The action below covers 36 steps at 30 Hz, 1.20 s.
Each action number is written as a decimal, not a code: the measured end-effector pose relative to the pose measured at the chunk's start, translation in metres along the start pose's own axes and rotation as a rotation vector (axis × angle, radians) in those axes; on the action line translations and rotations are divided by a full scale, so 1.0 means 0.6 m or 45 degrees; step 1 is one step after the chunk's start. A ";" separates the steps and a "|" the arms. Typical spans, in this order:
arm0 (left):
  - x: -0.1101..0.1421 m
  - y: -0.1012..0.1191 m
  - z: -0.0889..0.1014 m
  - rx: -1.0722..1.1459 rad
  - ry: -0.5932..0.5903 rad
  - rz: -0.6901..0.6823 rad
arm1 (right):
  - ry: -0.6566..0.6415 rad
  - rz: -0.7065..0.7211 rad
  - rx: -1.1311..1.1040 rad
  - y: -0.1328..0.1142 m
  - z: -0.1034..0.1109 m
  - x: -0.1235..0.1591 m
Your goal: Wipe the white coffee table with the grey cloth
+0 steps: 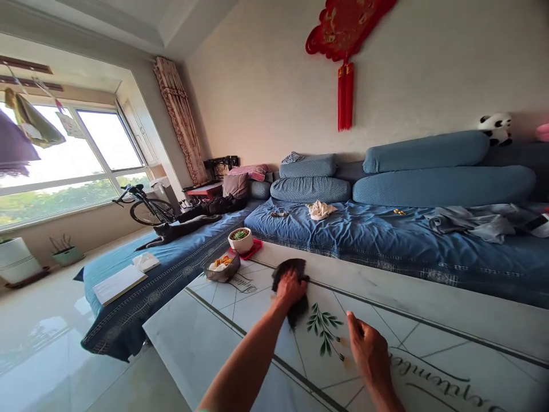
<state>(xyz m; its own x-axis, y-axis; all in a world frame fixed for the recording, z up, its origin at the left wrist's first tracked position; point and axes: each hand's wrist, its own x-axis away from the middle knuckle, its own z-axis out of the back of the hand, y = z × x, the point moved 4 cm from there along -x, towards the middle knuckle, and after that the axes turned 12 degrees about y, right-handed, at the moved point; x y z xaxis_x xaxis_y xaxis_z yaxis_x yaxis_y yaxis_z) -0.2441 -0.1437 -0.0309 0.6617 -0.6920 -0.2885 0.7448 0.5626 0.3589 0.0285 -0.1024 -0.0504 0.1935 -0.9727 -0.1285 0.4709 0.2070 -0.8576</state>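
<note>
My left hand presses a dark cloth flat against the top of the white table, its fingers bunched over the cloth. The cloth spreads out above and below the hand, and motion blurs it a little. My right hand hovers over the table to the right of the cloth, fingers loosely curled in, with nothing visible in it. Between the hands, a green leaf print shows on the tabletop. Beyond my left hand stands a clear bowl of food pieces, beside a potted succulent on a red tray.
A blue-covered sofa runs along the table's far side, with a crumpled beige cloth and grey clothing on it. A grey cat lies on the left section, near a white book. A bicycle stands by the window.
</note>
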 end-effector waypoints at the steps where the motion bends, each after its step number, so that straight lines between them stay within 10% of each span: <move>1: 0.012 0.034 -0.017 0.055 -0.035 -0.086 | 0.019 -0.016 -0.017 -0.001 0.003 -0.001; 6: 0.173 0.108 -0.043 0.344 -0.188 -0.590 | 0.077 -0.048 -0.129 0.009 0.010 -0.008; 11: 0.352 -0.037 0.017 0.396 -0.195 -0.766 | 0.064 -0.072 -0.116 0.019 0.009 0.000; 14: 0.338 -0.172 0.072 0.194 -0.122 -0.487 | 0.019 -0.109 -0.080 0.014 0.007 0.009; 18: 0.170 -0.265 0.121 -0.157 0.024 0.009 | -0.063 -0.149 0.002 0.000 0.004 0.018; 22: -0.008 -0.182 0.086 -0.126 0.070 0.141 | -0.126 -0.165 0.058 -0.010 0.003 0.020; 26: -0.063 -0.021 0.003 0.009 0.017 -0.032 | -0.071 -0.110 -0.008 -0.012 0.005 0.016; 31: 0.069 0.095 -0.049 0.243 -0.152 -0.434 | -0.026 -0.086 -0.082 0.017 -0.005 0.004; 36: 0.250 -0.011 0.011 0.441 -0.254 -0.718 | -0.056 -0.075 -0.093 0.038 -0.014 -0.005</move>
<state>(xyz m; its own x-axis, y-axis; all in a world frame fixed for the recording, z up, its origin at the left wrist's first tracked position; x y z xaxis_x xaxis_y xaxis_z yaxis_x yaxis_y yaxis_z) -0.1501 -0.2542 -0.0707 0.1281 -0.9250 -0.3577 0.8783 -0.0617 0.4741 0.0313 -0.0956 -0.0736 0.2061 -0.9769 -0.0563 0.4191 0.1401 -0.8971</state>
